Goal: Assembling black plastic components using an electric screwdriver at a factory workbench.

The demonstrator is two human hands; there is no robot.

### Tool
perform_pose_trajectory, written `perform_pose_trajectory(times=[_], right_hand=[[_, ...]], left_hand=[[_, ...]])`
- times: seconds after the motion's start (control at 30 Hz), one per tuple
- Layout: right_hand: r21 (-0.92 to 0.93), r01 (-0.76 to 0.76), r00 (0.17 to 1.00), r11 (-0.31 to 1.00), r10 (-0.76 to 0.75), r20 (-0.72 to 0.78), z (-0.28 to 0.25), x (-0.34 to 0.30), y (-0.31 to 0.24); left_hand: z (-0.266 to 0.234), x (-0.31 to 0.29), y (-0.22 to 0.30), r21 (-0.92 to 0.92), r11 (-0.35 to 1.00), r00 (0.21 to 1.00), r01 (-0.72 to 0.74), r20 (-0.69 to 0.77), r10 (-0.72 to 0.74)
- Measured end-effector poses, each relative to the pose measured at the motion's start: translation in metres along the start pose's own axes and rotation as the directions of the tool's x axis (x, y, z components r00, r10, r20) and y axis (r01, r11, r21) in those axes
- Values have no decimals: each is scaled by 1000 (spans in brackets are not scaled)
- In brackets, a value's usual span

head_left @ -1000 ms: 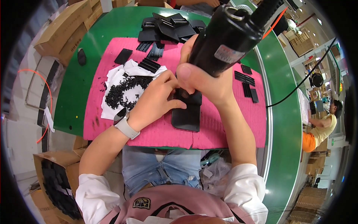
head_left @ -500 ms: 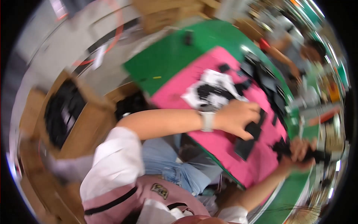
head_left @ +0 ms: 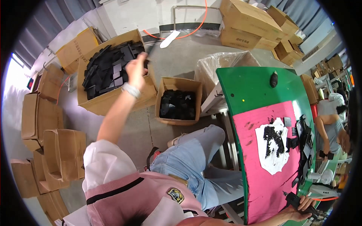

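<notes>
My left hand (head_left: pixel 136 73) is stretched out over the near right rim of a large cardboard box (head_left: pixel 117 101) heaped with flat black plastic pieces (head_left: pixel 107 69). Its fingers are closed on a thin dark plate (head_left: pixel 152 49), blurred and seen nearly edge-on. At the lower right, my right hand (head_left: pixel 306 204) grips a black hand tool (head_left: pixel 292 199) with a thin tip, above the pink mat (head_left: pixel 260 199). A white cloth (head_left: pixel 273 165) spread on that mat carries many tiny black parts (head_left: pixel 269 137). Black plates (head_left: pixel 303 147) lie along the mat's far right edge.
A smaller box (head_left: pixel 177 121) of black pieces stands between the large box and the green table (head_left: pixel 249 88). A dark roll (head_left: pixel 273 79) sits on the table. Open cartons (head_left: pixel 65 154) are at left, stacked cartons (head_left: pixel 245 26) behind. A co-worker (head_left: pixel 328 124) sits at the right.
My left hand has swung from the pink mat to the large box on the left, carrying a black plate. The view has turned left. My right hand keeps the black tool.
</notes>
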State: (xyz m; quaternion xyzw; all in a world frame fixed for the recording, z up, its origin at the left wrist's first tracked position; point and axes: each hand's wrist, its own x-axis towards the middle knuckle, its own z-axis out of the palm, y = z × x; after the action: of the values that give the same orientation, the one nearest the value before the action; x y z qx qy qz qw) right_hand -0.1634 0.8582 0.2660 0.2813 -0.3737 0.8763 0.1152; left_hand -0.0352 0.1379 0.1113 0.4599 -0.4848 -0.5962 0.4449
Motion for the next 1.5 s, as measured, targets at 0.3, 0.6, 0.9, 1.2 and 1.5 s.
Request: perform_pose_trajectory(times=[0.3, 0.6, 0.9, 1.2, 1.5], right_hand=[[-86, -124, 989, 989, 131, 73, 19, -6, 30], [-163, -329, 896, 930, 253, -365, 6, -14, 4], [-699, -580, 721, 419, -134, -679, -34, -22, -13], [-572, -465, 859, -676, -502, -105, -14, -27, -1], [-616, -258, 965, -744, -225, -133, -40, 10, 67]], left_hand=[[-129, 211, -60, -289, 954, 983, -76, -184, 22], [48, 130, -24, -95, 995, 960, 0, 280, 26], [307, -234, 58, -165, 962, 125, -216, 973, 195], [466, -426, 11, -138, 567, 34, -812, 959, 282], [451, -438, -11, -64, 840, 38, -538, 994, 100]])
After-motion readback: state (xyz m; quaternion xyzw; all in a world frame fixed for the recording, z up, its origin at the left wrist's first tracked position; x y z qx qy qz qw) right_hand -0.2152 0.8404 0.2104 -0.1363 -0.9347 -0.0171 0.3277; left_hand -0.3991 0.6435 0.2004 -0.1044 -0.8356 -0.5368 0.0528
